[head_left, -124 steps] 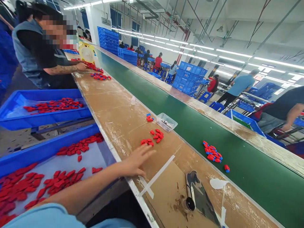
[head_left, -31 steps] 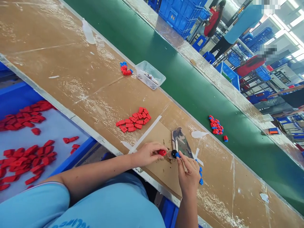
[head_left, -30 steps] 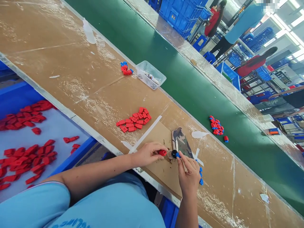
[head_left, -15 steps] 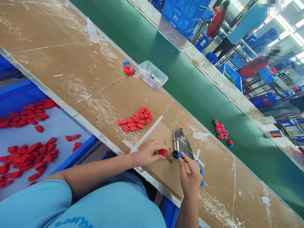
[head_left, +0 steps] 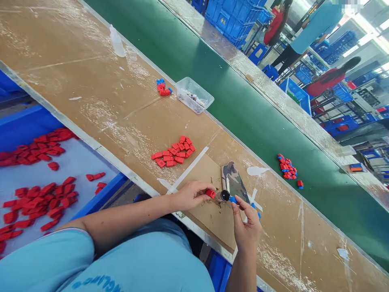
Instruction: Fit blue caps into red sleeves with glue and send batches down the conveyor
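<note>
My left hand [head_left: 190, 195] pinches a small red plastic piece [head_left: 210, 193] just left of a small black-capped jar [head_left: 224, 196] that stands on a cardboard sheet [head_left: 209, 217]. My right hand [head_left: 246, 227] holds a small blue piece [head_left: 232, 199] against the jar's right side, with more blue pieces tucked under its fingers. A camouflage-patterned cloth [head_left: 233, 181] lies just behind the jar. A loose pile of red pieces [head_left: 174, 153] sits on the bench to the upper left of my hands.
A blue tray [head_left: 36, 178] with several red pieces sits left, below the bench. A clear plastic box [head_left: 194, 95] and a small red-and-blue pile [head_left: 163, 87] lie further along. Assembled red-and-blue pieces [head_left: 288, 169] rest on the green conveyor [head_left: 231, 101]. People work beyond it.
About four seconds ago my left hand lay flat on the bench; both hands have since closed on pieces at the jar. The pile on the conveyor has drifted right.
</note>
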`<state>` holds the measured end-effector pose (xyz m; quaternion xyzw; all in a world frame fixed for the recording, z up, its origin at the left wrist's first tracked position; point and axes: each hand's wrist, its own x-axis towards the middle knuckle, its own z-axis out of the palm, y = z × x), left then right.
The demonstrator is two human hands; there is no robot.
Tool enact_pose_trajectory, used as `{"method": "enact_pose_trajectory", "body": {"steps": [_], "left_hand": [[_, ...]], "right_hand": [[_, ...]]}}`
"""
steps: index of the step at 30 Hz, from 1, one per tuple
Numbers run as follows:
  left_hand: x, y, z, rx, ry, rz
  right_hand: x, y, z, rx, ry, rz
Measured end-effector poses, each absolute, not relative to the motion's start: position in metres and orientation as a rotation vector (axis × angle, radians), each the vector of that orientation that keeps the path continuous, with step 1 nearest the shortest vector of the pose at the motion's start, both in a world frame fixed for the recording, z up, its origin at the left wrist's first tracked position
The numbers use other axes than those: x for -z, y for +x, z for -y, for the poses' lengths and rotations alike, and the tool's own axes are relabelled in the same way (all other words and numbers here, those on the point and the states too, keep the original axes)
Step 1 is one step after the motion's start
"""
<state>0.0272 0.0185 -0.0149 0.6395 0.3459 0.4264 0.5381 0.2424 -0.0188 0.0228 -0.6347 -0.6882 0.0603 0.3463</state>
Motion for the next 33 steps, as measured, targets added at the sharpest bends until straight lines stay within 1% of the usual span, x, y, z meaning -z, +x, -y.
{"method": "enact_pose_trajectory", "body": {"steps": [6,12,14,19,24,33], "left_hand": [[0.014,0.027,-0.018,-0.990,1.498,-0.825],[0.012,0.026,-0.017,-0.990,1.519,-0.826],[0.011,0.026,-0.017,-0.988,1.522,-0.810],[0.011,0.025,-0.016,-0.990,1.485,-0.733],[0.013,0.024,-0.016,-0.956,1.498,-0.736],[0.010,0.022,-0.016,-0.934,1.588,-0.739]], "right_hand": [[-0.026,0.242,0.017,-0.086,-1.565,1.917],[-0.031,0.242,0.018,-0.169,-1.573,1.912],[-0.033,0.240,0.021,-0.237,-1.584,1.857],[-0.033,0.222,0.035,-0.521,-1.619,1.675],[-0.026,0.204,0.040,-0.561,-1.611,1.668],[-0.021,0.198,0.040,-0.650,-1.656,1.617]]}}
